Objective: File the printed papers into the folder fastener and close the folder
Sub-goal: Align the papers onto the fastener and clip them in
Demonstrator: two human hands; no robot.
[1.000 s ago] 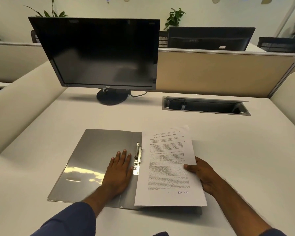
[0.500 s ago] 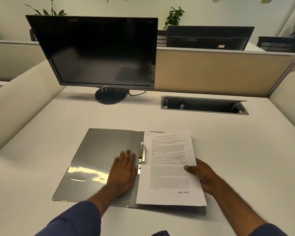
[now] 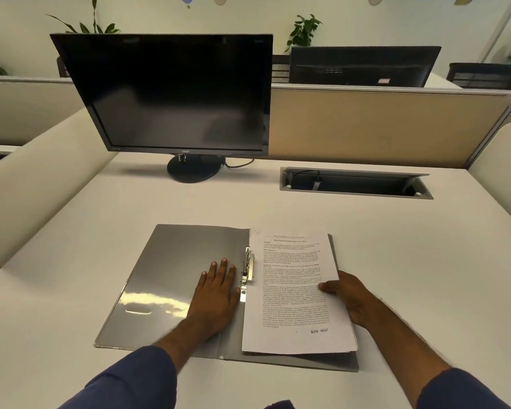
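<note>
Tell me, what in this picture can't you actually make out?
Head view, the only one:
- Body text on the papers: too small to read.
- Whether the papers' left edge sits on the metal fastener: cannot tell.
- Right half of the grey folder: covered by the papers.
- Right hand fingers: hidden under the papers; only the thumb shows.
- Inside of the desk cable box: dark.
- Dark thing at the bottom edge: cut off.

Soft overhead light falling evenly, glare streaking across the grey folder (image 3: 165,278), edges bowing with wide-angle distortion, focus holding sharp.
</note>
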